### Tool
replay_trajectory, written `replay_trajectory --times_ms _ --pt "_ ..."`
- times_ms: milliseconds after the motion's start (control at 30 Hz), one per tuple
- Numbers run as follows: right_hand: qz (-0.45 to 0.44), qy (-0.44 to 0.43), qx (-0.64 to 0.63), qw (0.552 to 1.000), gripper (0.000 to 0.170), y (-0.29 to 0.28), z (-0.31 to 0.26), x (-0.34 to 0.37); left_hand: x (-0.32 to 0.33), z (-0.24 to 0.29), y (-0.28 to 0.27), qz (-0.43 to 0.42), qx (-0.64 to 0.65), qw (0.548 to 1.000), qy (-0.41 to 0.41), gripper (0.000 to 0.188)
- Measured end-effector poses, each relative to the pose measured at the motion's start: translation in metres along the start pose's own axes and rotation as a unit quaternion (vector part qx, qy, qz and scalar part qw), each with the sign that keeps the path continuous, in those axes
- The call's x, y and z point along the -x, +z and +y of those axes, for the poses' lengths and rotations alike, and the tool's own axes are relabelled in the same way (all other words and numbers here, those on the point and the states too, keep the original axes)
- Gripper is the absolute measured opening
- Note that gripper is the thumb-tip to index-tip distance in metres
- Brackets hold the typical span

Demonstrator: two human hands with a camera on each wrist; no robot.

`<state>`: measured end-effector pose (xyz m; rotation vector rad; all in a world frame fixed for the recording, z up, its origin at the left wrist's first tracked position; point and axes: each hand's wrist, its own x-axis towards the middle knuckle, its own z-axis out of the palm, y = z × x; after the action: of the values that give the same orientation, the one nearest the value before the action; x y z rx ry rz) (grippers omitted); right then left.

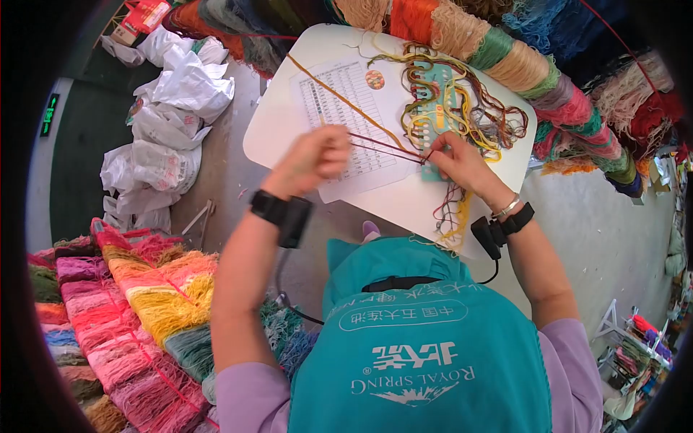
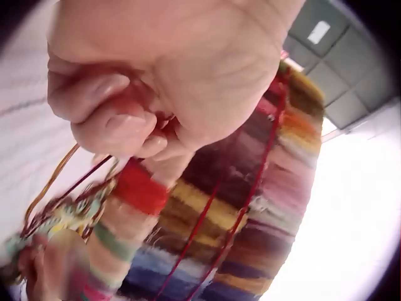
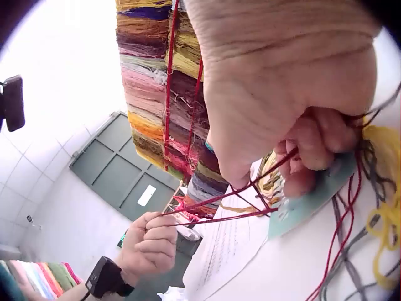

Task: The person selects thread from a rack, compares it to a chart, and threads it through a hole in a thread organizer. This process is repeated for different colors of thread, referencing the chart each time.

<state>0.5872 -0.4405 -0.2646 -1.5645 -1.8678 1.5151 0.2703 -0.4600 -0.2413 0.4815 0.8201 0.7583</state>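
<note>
Far left, white sacks (image 1: 170, 162): heaped on the floor, well apart from the table (image 1: 274, 123).
Lower left, yarn bundles (image 1: 133, 317): laid in bright rows beside the left arm, pink, red, yellow, teal.
Left hand (image 1: 315, 160): curled into a fist, gripping dark red thread (image 3: 232, 217), over the left half of the table; blurred in head view.
Printed sheet (image 1: 317, 108): flat on the table, gridded with small text, crossed by mustard cord.
Mustard cord (image 1: 339, 94): slanting down across the sheet toward the teal card (image 3: 313, 204).
Dark red thread: pulled straight between both hands, doubled into two strands, meeting near the card's edge.
Teal card: on the table's right half, holed along the sides, strung with many colours.
Right hand (image 1: 465, 164): thumb and fingers bent, pinching dark red thread at the card's lower part; grip on the card itself, cannot tell.
Loose threads (image 1: 505, 119): tangled just right of the card, brown, green, yellow.
Upper right, hanging skeins (image 1: 498, 54): bunched in colour bands beyond the table.
</note>
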Motion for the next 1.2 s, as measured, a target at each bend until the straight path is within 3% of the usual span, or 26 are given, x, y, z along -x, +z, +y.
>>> replay_trajectory --times_ms 33,100,167,233,267,333,433,467,500,533,600,667,733,833,1067,1200 --pt "0.002 -0.001 0.001 1.0 0.041 0.001 0.0 -0.001 0.017 0.021 -0.015 0.067 -0.021 0.997 0.032 0.033" --pt "0.006 -0.005 0.005 1.0 0.042 0.002 0.004 -0.001 0.04 0.07 -0.072 0.044 0.018 0.995 0.084 0.033" --pt "0.013 -0.009 0.027 1.0 0.043 0.003 0.011 -0.004 0.064 0.118 -0.096 0.145 0.038 0.979 0.136 0.035" --pt "0.019 -0.012 0.044 0.999 0.043 0.005 0.014 -0.006 0.068 0.171 -0.172 -0.077 -0.038 0.984 0.155 0.02" --pt "0.021 -0.013 0.05 0.998 0.043 0.005 0.015 -0.006 0.068 0.173 -0.15 0.036 -0.071 0.975 0.207 0.014" --pt "0.028 -0.017 0.062 0.998 0.043 0.007 0.014 -0.005 0.064 0.178 -0.073 0.26 -0.132 0.909 0.297 0.032" --pt "0.039 -0.021 0.074 0.996 0.041 0.009 0.012 -0.004 0.047 0.157 -0.078 0.336 -0.32 0.857 0.223 0.056" --pt "0.039 -0.016 0.072 0.996 0.041 0.009 0.011 -0.003 0.039 0.142 -0.078 0.365 -0.387 0.818 0.219 0.053" --pt "0.039 -0.011 0.07 0.997 0.041 0.009 0.01 -0.003 0.025 0.123 -0.101 0.364 -0.57 0.69 0.26 0.044" --pt "0.041 -0.013 0.062 0.997 0.04 0.01 0.01 -0.002 0.013 0.107 -0.12 0.343 -0.723 0.527 0.288 0.036" --pt "0.043 -0.013 0.046 0.998 0.039 0.01 0.009 0.0 0.015 0.062 -0.092 0.251 -0.742 0.512 0.351 0.023" --pt "0.049 -0.02 0.053 0.997 0.039 0.01 0.008 0.002 0.012 0.012 -0.074 0.194 -0.65 0.665 0.314 0.021" --pt "0.05 -0.025 0.056 0.997 0.038 0.009 0.008 0.002 0.014 -0.02 -0.058 0.156 -0.692 0.636 0.304 0.024" --pt "0.047 -0.029 0.058 0.997 0.038 0.01 0.008 0.002 0.015 -0.042 -0.035 0.187 -0.699 0.614 0.316 0.03" --pt "0.046 -0.05 0.083 0.994 0.039 0.009 0.012 -0.002 0.013 -0.064 -0.008 0.239 -0.77 0.497 0.321 0.039" --pt "0.04 -0.069 0.091 0.993 0.036 0.007 0.011 0.002 0.009 -0.071 0.001 0.254 -0.782 0.481 0.304 0.044"
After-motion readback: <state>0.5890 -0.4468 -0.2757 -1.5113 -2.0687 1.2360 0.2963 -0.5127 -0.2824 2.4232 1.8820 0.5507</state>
